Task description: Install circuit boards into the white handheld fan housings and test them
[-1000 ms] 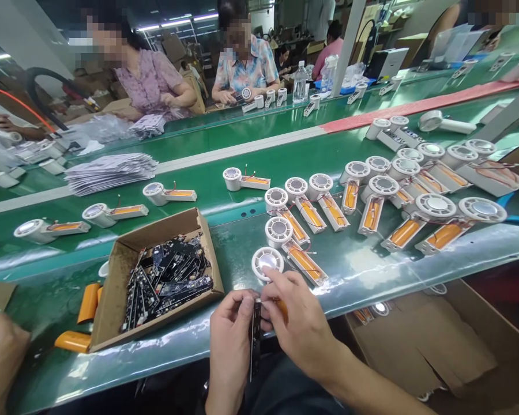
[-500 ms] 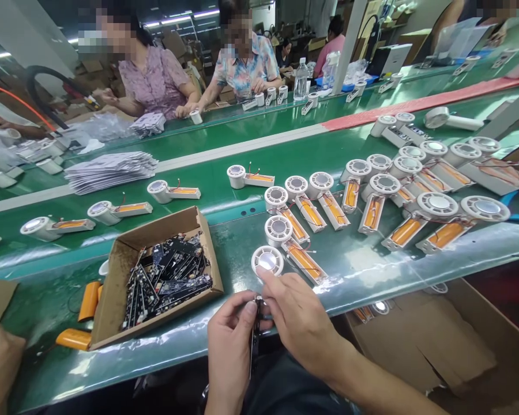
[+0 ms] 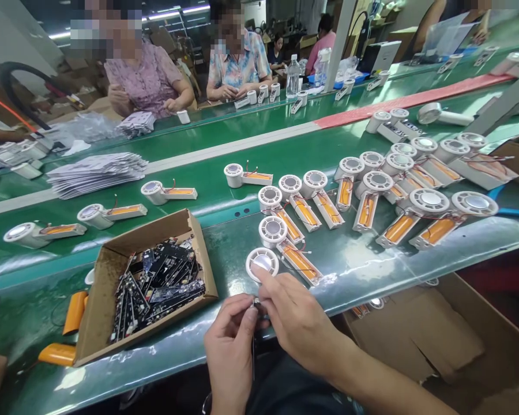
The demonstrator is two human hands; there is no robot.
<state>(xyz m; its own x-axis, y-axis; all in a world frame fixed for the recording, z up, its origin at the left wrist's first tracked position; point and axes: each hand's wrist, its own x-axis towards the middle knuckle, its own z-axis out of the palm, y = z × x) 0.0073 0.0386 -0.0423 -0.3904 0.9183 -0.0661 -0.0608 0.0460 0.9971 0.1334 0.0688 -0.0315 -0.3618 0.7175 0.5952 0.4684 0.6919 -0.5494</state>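
Observation:
My left hand (image 3: 230, 340) pinches a thin black circuit board (image 3: 253, 346) held edge-on at the table's near edge. My right hand (image 3: 296, 320) meets it from the right, fingers pinched at the board's top end. Just beyond my fingers lies a white fan unit (image 3: 262, 262) with a round head; its handle is hidden under my right hand. More open fan units with orange batteries (image 3: 300, 260) lie beyond it.
A cardboard box (image 3: 104, 305) of black circuit boards sits to the left, loose orange batteries (image 3: 75, 312) beside it. Several fan units (image 3: 398, 184) crowd the right of the green table. Units ride the conveyor (image 3: 164, 192). Other people work across the belt. An open carton (image 3: 436, 340) stands below right.
The view has shifted slightly. My hands stay together on the board, which now shows more edge-on. The units on the conveyor barely moved.

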